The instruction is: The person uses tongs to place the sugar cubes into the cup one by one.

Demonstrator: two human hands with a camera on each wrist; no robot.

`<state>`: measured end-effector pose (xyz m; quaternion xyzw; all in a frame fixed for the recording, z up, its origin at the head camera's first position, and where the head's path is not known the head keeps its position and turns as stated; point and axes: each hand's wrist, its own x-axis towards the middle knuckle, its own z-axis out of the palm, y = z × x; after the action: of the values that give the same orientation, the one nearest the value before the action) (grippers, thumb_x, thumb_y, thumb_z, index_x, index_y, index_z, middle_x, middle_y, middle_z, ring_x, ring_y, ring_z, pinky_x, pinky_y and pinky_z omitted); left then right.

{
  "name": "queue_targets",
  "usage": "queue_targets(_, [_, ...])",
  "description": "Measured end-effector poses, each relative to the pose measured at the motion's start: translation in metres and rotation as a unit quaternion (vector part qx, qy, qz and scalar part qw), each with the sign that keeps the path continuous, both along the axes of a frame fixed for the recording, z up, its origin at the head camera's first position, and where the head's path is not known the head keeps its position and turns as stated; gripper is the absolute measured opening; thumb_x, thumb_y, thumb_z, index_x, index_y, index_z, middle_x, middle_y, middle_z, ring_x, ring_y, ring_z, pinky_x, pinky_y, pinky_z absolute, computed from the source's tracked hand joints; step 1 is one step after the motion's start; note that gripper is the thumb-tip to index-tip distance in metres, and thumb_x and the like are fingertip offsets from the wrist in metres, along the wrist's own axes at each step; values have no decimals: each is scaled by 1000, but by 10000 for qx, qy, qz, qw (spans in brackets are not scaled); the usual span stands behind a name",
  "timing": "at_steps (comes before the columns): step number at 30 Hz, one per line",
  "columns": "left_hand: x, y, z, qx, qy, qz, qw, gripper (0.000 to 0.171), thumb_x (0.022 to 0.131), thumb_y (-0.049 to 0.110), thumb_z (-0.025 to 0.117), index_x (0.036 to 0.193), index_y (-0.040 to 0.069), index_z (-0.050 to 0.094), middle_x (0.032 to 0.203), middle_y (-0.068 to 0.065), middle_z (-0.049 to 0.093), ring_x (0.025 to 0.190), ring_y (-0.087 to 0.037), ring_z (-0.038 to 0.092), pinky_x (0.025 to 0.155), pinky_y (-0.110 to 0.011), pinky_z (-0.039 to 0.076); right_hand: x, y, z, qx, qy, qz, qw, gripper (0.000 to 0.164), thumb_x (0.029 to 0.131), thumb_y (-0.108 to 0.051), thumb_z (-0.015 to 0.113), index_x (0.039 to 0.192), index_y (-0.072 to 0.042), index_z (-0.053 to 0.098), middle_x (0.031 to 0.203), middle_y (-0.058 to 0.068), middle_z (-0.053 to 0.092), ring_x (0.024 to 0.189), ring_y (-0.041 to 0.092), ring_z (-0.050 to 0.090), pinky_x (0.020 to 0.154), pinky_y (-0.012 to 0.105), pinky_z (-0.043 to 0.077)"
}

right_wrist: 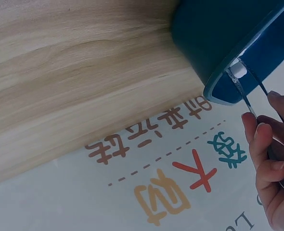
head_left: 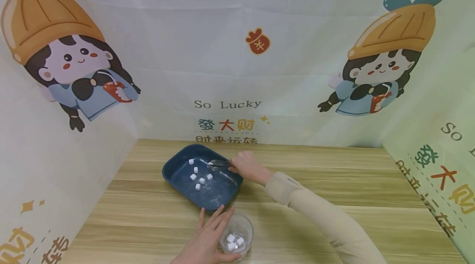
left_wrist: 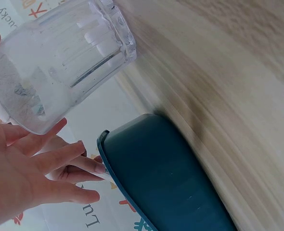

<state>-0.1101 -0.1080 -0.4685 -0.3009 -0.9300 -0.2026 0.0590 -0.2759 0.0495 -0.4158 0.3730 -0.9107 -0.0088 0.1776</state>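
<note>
My right hand (head_left: 249, 167) grips a pair of tongs (head_left: 219, 163) over the right side of a dark blue basin (head_left: 222, 198). Between the tong tips in the right wrist view is a white cube (right_wrist: 238, 70), just inside the rim. Several more white cubes (head_left: 202, 180) lie scattered on the basin floor. Closer to me stands a clear glass (head_left: 248, 225) with several white cubes (head_left: 240, 241) at its bottom. My left hand (head_left: 205, 239) holds this glass from the left, thumb on the near side and index finger toward the far rim, other fingers spread.
Everything stands on a wood-grain table (head_left: 315, 165). Printed cloth walls (head_left: 297, 70) enclose it at the back and both sides. The basin's near edge is close to the left fingertips, just beyond the glass.
</note>
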Motion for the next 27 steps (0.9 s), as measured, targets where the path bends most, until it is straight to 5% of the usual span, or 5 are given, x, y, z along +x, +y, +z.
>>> queue_targets(7, [0, 0, 1, -18, -181, 25, 9998, 97, 66, 69, 57, 137, 8, 32, 138, -7, 41, 129, -31, 35, 96, -69, 19, 0, 5, 4, -342, -142, 88, 9993, 17, 80, -26, 65, 69, -13, 66, 56, 0, 61, 45, 12, 50, 40, 26, 35])
queue_targets(18, [1, 1, -1, -29, 133, 53, 9999, 96, 66, 70, 56, 135, 7, 36, 136, -7, 45, 127, -31, 38, 94, -68, 24, 2, 12, 7, -806, -304, 146, 9962, 16, 80, -25, 65, 70, -12, 66, 52, -1, 58, 41, 7, 38, 40, 19, 24])
queue_targets(27, [1, 1, -1, 13, 108, 46, 9999, 96, 66, 70, 55, 136, 7, 34, 137, -7, 44, 128, -31, 37, 95, -68, 22, 7, 16, 6, -1003, -570, 150, 9932, 16, 81, -23, 64, 86, -9, 71, 65, 3, 68, 45, 9, 50, 42, 21, 37])
